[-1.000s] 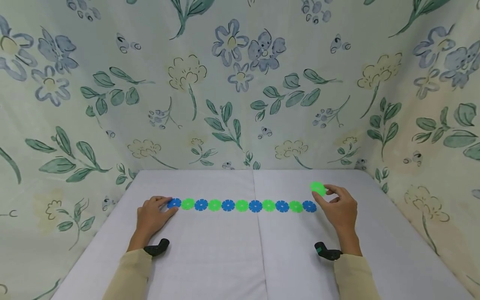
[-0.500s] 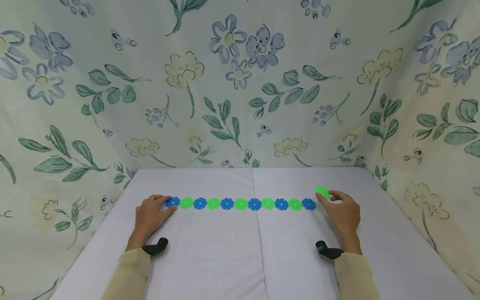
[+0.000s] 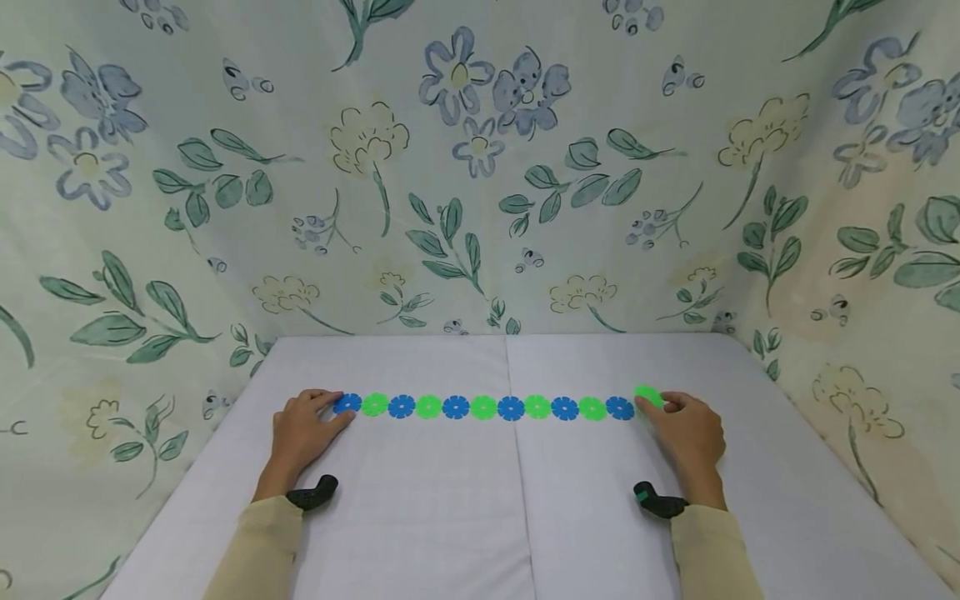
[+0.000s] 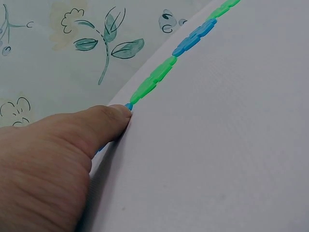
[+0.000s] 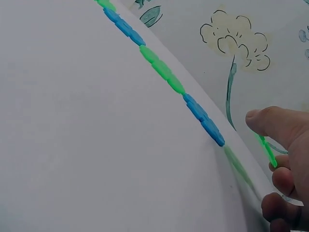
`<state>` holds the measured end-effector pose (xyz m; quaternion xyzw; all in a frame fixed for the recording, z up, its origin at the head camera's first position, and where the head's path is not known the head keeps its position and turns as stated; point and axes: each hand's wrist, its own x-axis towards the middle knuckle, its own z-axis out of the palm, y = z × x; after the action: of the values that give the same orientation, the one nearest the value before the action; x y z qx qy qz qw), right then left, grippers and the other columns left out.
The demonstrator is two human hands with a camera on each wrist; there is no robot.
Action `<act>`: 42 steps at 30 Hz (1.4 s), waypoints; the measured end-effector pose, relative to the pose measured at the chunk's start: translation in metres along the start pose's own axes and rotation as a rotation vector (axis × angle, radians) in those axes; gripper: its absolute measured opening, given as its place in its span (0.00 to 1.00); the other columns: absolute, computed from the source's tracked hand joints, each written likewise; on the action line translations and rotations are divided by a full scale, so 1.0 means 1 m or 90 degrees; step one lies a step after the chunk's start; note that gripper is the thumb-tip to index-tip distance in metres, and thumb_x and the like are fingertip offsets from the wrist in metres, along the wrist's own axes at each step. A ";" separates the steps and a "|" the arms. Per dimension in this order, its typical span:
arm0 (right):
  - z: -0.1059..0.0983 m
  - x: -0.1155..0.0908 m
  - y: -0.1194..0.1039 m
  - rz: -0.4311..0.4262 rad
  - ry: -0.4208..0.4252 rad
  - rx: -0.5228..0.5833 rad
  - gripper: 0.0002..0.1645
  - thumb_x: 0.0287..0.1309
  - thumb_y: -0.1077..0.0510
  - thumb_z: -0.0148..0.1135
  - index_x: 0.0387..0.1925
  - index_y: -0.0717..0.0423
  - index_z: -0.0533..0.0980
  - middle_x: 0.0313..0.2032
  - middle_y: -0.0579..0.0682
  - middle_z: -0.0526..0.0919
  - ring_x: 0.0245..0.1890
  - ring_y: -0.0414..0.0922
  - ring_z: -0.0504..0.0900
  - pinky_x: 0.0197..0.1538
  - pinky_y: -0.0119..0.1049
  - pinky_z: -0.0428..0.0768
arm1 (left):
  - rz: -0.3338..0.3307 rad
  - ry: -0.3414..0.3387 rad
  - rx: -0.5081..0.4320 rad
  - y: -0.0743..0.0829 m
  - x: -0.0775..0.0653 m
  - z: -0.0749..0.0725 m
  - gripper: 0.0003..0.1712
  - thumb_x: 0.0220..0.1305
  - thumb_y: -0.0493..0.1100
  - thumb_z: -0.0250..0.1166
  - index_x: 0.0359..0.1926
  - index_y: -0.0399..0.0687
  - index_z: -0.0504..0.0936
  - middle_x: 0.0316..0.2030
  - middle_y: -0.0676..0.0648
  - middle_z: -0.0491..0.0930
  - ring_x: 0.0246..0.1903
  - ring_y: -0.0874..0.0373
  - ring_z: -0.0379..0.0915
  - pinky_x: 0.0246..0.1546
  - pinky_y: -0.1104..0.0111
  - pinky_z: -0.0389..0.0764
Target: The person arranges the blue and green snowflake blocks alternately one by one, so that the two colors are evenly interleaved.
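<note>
A straight row of notched plastic snowflake discs, blue and green by turns, lies flat on the white cloth. At its left end my left hand (image 3: 303,429) grips the blue disc (image 3: 347,404) between thumb and fingers; in the left wrist view the thumb (image 4: 113,118) hides most of it. My right hand (image 3: 692,433) pinches a green disc (image 3: 648,397) by its edge, just right of the row's last blue disc (image 3: 620,408). From the right wrist, this green disc (image 5: 267,151) appears tilted and raised above the cloth, with a green tint below it.
The white tablecloth (image 3: 420,508) has a crease running front to back near the middle. Floral fabric (image 3: 465,225) stands behind the table and along both sides. A black wrist device (image 3: 658,502) sits on each forearm.
My right hand has brought the green disc down and slightly right, level with the row's end. The left hand stays at the blue end disc. The head view has shifted slightly.
</note>
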<state>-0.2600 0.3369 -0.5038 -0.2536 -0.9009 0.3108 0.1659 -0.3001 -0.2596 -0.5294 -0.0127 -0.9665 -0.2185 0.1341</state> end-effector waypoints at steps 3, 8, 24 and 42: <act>0.002 0.000 0.003 0.000 -0.005 -0.019 0.43 0.55 0.32 0.67 0.58 0.61 0.78 0.48 0.62 0.83 0.46 0.59 0.79 0.41 0.50 0.73 | -0.001 0.000 -0.001 -0.001 0.000 0.001 0.34 0.63 0.63 0.67 0.64 0.52 0.79 0.62 0.37 0.74 0.60 0.37 0.69 0.51 0.44 0.63; 0.006 0.001 0.006 0.005 -0.001 -0.040 0.40 0.55 0.35 0.68 0.56 0.62 0.79 0.46 0.62 0.84 0.45 0.59 0.80 0.39 0.49 0.73 | 0.002 0.003 0.010 -0.002 0.001 0.003 0.34 0.63 0.65 0.66 0.64 0.54 0.79 0.62 0.38 0.74 0.59 0.37 0.69 0.51 0.44 0.64; 0.009 0.002 0.008 -0.031 -0.012 -0.081 0.38 0.54 0.40 0.71 0.53 0.68 0.78 0.44 0.66 0.83 0.42 0.62 0.79 0.37 0.50 0.74 | -0.003 -0.001 0.009 -0.001 -0.001 0.003 0.34 0.63 0.64 0.66 0.64 0.54 0.79 0.62 0.38 0.74 0.59 0.37 0.69 0.51 0.44 0.64; 0.007 0.003 0.010 -0.032 -0.051 -0.108 0.38 0.60 0.39 0.66 0.60 0.65 0.76 0.47 0.64 0.83 0.43 0.61 0.79 0.36 0.48 0.73 | -0.010 -0.006 0.002 -0.002 -0.002 0.004 0.37 0.62 0.68 0.65 0.65 0.54 0.78 0.63 0.39 0.74 0.60 0.39 0.68 0.52 0.45 0.63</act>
<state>-0.2619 0.3420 -0.5150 -0.2314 -0.9361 0.2388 0.1151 -0.2990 -0.2598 -0.5340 -0.0059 -0.9676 -0.2179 0.1276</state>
